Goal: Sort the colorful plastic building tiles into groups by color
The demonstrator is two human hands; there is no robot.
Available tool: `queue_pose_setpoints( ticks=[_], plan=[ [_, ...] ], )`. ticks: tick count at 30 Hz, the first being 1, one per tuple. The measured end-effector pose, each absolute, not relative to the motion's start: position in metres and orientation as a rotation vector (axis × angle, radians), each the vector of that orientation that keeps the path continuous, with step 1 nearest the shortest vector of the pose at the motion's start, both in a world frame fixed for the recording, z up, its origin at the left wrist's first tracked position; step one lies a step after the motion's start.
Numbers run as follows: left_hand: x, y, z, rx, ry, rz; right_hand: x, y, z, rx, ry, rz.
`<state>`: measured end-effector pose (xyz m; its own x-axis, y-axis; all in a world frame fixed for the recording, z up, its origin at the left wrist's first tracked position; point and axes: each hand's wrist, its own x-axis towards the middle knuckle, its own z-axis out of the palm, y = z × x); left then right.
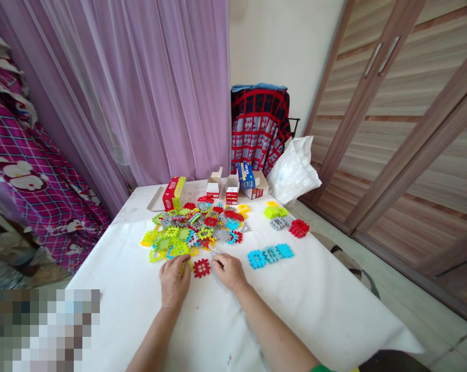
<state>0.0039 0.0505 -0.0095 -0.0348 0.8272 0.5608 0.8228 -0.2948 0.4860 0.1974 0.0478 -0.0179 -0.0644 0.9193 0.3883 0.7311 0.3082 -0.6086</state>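
A red square plastic lattice tile (201, 268) lies flat on the white table cover (117, 279), between the left hand (175, 281) and right hand (229, 272). Both hands are curled; whether either pinches anything cannot be determined.

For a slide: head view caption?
Left hand and right hand beside a red plastic tile, near a colourful tile pile on a white table.

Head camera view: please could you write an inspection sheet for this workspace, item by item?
Surface: white-covered table, few small marks.
Job's things: heap of interlocking plastic tiles; red tile between the hands; blue tile row.
Clutter: opened cardboard boxes; white plastic bag.
Hands: left hand at a yellow-green tile; right hand beside the red tile.
Cables: nothing seen.
Surroundings: lilac curtain; wooden wardrobe doors; patterned bedsheet.
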Motion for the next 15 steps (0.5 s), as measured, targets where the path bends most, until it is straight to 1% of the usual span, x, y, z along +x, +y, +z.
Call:
queue_pose_setpoints(
  ticks=[6, 15],
  plan=[
    [-0.0003, 0.0512, -0.0159, 2.118, 1.907, 1.270, 0.1969, 0.0483, -0.0174, -1.492, -1.840, 0.321],
    [-0.0027, 0.0515, -0.0185, 2.085, 1.848, 1.309, 0.1987, 0.0433, -0.0144, -1.445, -1.862, 0.327]
  ],
)
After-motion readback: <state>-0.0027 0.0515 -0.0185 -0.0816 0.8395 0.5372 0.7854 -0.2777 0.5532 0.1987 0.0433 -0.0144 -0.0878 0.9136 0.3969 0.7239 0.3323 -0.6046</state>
